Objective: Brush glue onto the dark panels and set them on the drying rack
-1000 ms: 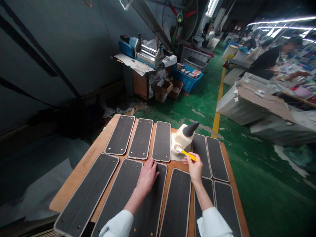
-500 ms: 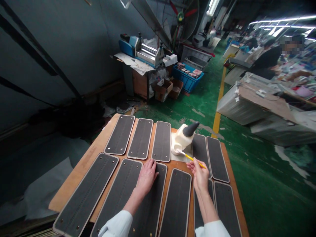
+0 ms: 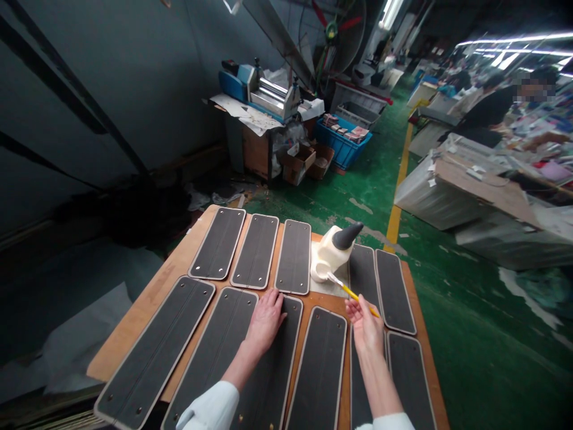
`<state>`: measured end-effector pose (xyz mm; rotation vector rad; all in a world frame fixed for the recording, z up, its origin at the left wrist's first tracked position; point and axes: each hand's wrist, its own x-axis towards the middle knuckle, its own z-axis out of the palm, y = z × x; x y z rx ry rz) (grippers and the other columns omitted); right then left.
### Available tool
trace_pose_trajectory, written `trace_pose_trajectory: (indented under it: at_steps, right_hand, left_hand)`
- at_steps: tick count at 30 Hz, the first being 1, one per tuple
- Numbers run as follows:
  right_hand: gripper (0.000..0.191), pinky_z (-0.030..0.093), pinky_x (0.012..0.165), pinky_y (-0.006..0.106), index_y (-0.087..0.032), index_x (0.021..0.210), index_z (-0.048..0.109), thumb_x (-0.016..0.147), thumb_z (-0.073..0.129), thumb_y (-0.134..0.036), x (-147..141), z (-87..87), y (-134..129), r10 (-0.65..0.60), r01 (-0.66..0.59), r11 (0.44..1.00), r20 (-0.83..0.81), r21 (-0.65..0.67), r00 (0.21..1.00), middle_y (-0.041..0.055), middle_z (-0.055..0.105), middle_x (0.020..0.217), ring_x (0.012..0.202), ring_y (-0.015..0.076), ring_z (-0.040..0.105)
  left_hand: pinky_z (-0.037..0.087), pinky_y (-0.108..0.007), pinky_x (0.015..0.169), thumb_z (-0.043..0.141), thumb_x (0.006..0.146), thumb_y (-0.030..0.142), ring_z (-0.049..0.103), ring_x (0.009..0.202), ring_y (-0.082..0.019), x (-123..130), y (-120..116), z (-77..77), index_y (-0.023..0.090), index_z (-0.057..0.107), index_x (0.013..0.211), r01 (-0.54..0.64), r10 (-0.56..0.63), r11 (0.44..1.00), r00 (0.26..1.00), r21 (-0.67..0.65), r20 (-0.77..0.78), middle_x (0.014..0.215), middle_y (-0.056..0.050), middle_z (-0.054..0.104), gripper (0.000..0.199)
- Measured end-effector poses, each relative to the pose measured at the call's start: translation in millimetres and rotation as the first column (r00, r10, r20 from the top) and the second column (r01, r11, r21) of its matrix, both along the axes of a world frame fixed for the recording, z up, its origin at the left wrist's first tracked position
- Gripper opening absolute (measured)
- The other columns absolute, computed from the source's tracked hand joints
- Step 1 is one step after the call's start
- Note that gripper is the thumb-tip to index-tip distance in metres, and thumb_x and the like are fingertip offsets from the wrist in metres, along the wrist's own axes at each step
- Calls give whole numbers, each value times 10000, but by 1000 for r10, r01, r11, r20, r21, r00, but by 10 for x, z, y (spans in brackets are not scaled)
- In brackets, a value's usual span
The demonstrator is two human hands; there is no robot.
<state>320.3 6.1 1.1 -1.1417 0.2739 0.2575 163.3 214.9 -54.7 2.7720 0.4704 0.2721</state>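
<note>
Between the fingers of my right hand (image 3: 367,327) is a thin yellow-handled brush (image 3: 353,294), its whitened tip close to the round mouth of a cream-coloured glue bottle (image 3: 335,253). The bottle has a dark pointed nozzle and stands on a pale pad (image 3: 336,287). My left hand (image 3: 267,318) lies with fingers extended on the top end of a dark panel (image 3: 276,364) with a pale rim. More such panels, with metal studs near their ends, lie in two rows, among them a dark panel (image 3: 293,257) just beyond my left hand.
A brown board (image 3: 111,343) carries the panels. Beyond it are a roller machine (image 3: 268,92) on a stand, a blue crate (image 3: 342,143) and cardboard boxes (image 3: 299,162). A green floor (image 3: 322,200) runs to the right, where a person (image 3: 487,110) sits behind wrapped workbenches.
My right hand has drawn slightly right and down, and the brush tip has come away from the bottle's mouth with white on it. My left hand stays in place.
</note>
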Motion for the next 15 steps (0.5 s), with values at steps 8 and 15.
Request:
trace_pose_trajectory:
  at_steps: [8, 15]
  right_hand:
    - [375, 581, 632, 253, -165, 998, 582, 747, 753, -384, -88, 74, 135, 154, -32, 935, 324, -353, 934, 45, 705, 799, 712, 185, 706]
    - [437, 591, 599, 306, -157, 978, 571, 718, 753, -458, -2, -107, 272, 78, 29, 948, 320, -316, 944, 39, 691, 754, 649, 203, 701]
  left_hand:
    - [391, -475, 1079, 608, 798, 178, 444, 1298, -315, 0, -7, 8, 139, 512, 1261, -3, 3, 1000, 1000, 12, -20, 1366, -158, 510, 475]
    - [403, -480, 1065, 603, 796, 169, 442, 1296, -316, -14, -14, -14, 152, 496, 1270, -8, 7, 999, 1000, 36, 14, 1366, -152, 504, 486]
